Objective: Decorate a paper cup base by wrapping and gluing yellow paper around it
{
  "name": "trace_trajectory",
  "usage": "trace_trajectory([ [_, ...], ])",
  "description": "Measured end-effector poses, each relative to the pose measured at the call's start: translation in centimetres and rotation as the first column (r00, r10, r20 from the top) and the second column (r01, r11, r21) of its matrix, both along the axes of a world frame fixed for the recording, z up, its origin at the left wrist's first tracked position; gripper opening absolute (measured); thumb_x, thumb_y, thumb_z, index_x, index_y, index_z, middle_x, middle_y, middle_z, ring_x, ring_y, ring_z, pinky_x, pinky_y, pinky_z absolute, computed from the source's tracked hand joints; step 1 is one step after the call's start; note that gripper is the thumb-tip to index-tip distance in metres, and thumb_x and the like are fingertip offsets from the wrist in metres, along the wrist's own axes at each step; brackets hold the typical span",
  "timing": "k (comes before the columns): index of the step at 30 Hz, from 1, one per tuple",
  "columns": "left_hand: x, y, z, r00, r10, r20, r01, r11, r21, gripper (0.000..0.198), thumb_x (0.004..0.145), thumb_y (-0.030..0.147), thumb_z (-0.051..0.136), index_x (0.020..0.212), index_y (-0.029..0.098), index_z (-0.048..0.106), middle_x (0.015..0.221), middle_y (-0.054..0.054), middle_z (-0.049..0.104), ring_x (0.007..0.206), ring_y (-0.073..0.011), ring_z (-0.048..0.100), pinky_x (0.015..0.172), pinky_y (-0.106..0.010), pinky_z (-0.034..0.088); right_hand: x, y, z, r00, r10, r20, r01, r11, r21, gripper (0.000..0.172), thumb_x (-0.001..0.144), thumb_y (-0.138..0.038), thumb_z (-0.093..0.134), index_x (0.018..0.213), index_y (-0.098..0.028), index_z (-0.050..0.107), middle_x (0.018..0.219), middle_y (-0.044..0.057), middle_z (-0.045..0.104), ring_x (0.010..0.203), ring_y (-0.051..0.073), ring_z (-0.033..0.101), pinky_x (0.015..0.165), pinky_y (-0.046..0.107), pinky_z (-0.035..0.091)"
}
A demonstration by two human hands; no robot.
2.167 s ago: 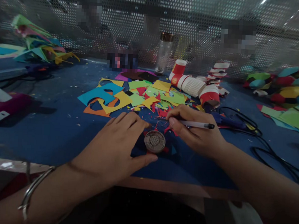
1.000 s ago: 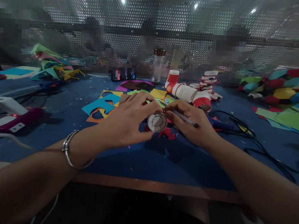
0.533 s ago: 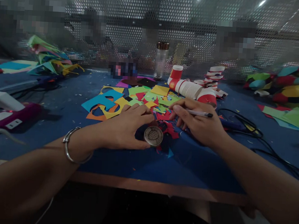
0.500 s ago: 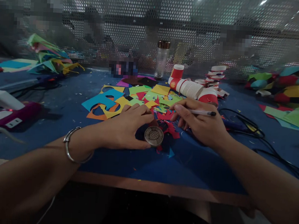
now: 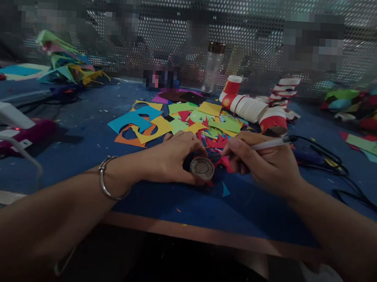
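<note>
Your left hand [image 5: 177, 159] pinches a round piece [image 5: 202, 168] by its edge, thumb on the near side, fingers curled around the far side. Its grid-marked face tips up toward you, uncovered; the rim hold seems chosen to keep that face in sight. Light is dim: you cannot tell whether this is a flat disc or the base of a cup.

Your right hand [image 5: 264, 162], just across from that grip, pinches a pen [image 5: 269, 143] between thumb and fingers, its back end sloping up and away over the hand. The fingers sit apart from the round piece; a writing grip, by the look of it, which leaves the marked face free.

Between the two grips, red scraps [image 5: 227, 164]; nearer you, a blue paper triangle [image 5: 225, 190] on the blue table [image 5: 159, 203]. Beyond the left grip, cut sheets [image 5: 125, 124] with round holes overlap, pushed past the working spot, probably for room. Beyond the right grip, paper cups [image 5: 248, 108] lie nested on their side; a clear bottle [image 5: 213, 70] stands upright farther back.
</note>
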State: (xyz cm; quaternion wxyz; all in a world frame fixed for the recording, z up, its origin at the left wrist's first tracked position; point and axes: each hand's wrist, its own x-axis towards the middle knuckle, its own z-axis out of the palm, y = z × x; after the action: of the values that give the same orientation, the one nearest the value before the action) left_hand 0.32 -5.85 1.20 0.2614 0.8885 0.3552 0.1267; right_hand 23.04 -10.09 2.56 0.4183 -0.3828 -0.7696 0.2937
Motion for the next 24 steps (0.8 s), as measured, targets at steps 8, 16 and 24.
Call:
trace_trajectory([
  [8,0.0,0.51,-0.08,1.0,0.007,-0.013,-0.008,0.999,-0.041,0.061,0.067,0.059,0.087,0.114,0.023,0.071,0.12,-0.011,0.062,0.117,-0.0347,0.053,0.1,-0.051,0.041,-0.27,0.14,-0.69,0.997,-0.003,0.078,0.003,1.0,-0.002,0.04,0.105,-0.046,0.056,0.078,-0.02,0.068,0.053,-0.003,0.06,0.045,0.007,0.054,0.044,0.021,0.04],
  [16,-0.03,0.48,-0.04,1.0,0.005,-0.018,-0.005,0.999,-0.045,0.059,0.068,0.055,0.087,0.114,0.023,0.07,0.12,-0.01,0.062,0.119,-0.0339,0.052,0.101,-0.05,0.039,-0.35,0.06,-0.73,0.985,-0.014,0.17,0.002,0.998,0.07,0.035,0.106,-0.036,0.053,0.078,-0.019,0.067,0.055,-0.004,0.061,0.046,0.007,0.055,0.046,0.02,0.041],
  [24,-0.04,0.52,-0.12,1.0,-0.008,-0.006,0.008,0.999,-0.034,0.056,0.068,0.056,0.086,0.11,0.023,0.07,0.119,-0.009,0.061,0.117,-0.0328,0.052,0.099,-0.046,0.039,-0.41,0.18,-0.82,0.979,-0.013,0.205,-0.011,0.993,0.117,0.033,0.106,-0.032,0.052,0.079,-0.02,0.066,0.055,-0.004,0.06,0.047,0.008,0.056,0.05,0.021,0.044],
])
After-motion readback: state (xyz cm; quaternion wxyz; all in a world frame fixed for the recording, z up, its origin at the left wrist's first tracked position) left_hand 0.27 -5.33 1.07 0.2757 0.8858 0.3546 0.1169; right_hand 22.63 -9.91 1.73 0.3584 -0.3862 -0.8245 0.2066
